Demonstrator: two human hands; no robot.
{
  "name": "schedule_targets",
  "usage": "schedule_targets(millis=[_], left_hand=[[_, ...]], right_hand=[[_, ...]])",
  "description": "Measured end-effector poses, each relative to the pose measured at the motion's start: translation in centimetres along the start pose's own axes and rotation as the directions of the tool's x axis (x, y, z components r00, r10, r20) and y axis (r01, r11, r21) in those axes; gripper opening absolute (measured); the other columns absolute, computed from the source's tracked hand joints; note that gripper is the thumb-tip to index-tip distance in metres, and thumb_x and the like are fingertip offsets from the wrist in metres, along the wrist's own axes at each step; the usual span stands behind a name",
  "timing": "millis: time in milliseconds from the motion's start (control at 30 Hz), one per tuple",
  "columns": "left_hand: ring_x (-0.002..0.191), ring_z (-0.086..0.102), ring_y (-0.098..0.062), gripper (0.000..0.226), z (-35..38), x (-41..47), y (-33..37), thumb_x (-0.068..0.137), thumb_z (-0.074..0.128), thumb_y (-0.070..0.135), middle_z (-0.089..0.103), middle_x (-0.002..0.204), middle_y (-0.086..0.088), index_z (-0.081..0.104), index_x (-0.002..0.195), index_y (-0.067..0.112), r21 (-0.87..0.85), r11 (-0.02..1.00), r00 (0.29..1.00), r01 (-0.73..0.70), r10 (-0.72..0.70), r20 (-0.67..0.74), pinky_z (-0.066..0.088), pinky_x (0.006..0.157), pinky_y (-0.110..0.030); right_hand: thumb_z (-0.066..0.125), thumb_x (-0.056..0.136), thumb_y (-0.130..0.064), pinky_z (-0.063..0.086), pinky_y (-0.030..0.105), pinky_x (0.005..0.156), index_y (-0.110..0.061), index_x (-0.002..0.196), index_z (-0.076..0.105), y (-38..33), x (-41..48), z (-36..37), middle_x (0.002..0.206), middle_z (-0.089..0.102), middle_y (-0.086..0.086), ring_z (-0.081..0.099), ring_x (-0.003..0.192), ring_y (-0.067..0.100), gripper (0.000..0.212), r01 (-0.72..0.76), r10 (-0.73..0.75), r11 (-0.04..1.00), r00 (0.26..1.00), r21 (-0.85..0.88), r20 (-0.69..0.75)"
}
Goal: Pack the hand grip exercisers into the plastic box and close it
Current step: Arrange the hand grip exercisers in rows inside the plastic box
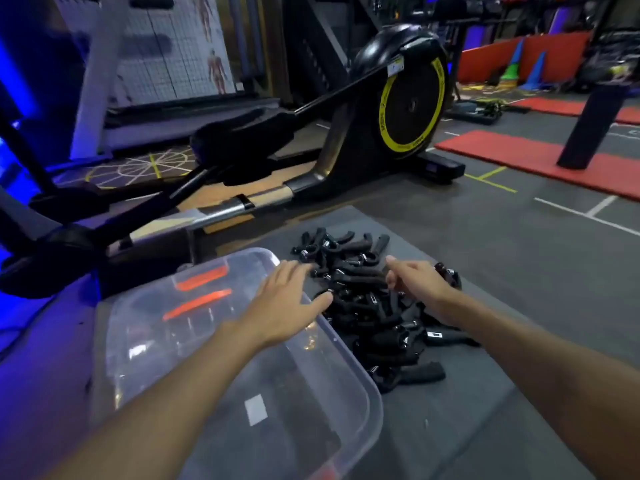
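Head view: left hand, fingers straight, hovers over the open box; right hand beside it, fingers loose, holds nothing. Exercisers lie piled beneath both hands' fingertips.

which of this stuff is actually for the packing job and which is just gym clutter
For the job: pile of hand grip exercisers; clear plastic box; left hand and right hand, both reaching over the pile.

Just lying about: elliptical trainer; red mats; cones; black post.
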State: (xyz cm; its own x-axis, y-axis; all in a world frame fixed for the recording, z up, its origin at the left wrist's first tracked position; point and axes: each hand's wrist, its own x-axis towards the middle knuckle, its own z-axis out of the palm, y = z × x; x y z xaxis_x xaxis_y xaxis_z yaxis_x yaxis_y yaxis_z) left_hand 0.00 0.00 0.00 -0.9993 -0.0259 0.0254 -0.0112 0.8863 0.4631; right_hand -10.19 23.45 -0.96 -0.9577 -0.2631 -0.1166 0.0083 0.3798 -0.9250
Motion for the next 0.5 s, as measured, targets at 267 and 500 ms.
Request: schedule_targets(millis=[267,500], left_hand=[[0.147,-0.015,-0.007,0.107,1.1,1.1,-4.0,0.071,0.01,0.088,-0.007,0.163,0.006,0.002,0.155,0.023,0.27,0.963,0.997,-0.025,0.004,0.075,-0.008,0.121,-0.038],[0.148,-0.009,-0.006,0.108,1.2,1.1,-4.2,0.068,0.01,0.091,0.0,0.163,0.008,0.008,0.154,0.026,0.258,0.965,0.999,-0.042,0.036,0.027,-0.005,0.121,-0.039]], right_hand=[[0.064,0.089,-0.042,0.047,0.036,0.09,-0.013,0.111,0.065,6.3,7.7,2.4,0.096,0.064,0.004,0.061,0.099,0.024,0.036,-0.031,0.018,0.985,0.997,-0.171,-0.076],[0.07,0.086,-0.031,0.045,0.029,0.085,-0.007,0.121,0.06,8.9,10.9,3.5,0.107,0.061,0.008,0.059,0.1,0.022,0.043,-0.05,0.015,0.975,0.987,-0.217,-0.159]])
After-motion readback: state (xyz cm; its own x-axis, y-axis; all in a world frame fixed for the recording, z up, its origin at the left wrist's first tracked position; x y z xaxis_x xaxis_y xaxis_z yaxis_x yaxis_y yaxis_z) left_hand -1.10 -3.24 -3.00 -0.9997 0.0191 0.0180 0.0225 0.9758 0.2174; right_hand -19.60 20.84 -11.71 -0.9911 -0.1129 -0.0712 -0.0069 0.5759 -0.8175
